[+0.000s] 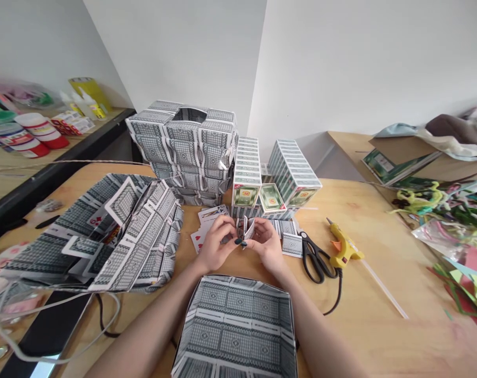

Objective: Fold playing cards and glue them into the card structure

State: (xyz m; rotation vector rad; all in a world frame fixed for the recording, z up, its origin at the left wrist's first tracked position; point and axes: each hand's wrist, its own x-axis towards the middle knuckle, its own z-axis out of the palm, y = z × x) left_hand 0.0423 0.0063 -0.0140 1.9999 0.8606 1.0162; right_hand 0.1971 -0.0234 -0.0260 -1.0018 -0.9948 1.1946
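The counter [419, 294] is extended across the lower frame. On it, at the left, an open case [144, 252] built of folded playing cards is tilted, with several cards left projecting from its interior. A card box [199, 157] with an opening in its top is positioned upright at upper centre-left. A card tray [238, 336] is located at bottom centre, between the forearms. Two rows of packs [293, 173] are aligned right of the box, with one pack [273, 199] leaned between their near ends.

At frame centre, the left hand [218, 241] and right hand [266, 242] are brought together, fingertips clamped on a folded card. The yellow glue gun [344, 249] is laid right of centre, nozzle directed to the upper left; a glue stick [383, 289] is extended from its rear. Black scissors [309, 244] are placed just beside it. Face-up cards [207, 226] are spread behind the left hand. The folded card [248, 228] is held upright between both hands, above the counter.
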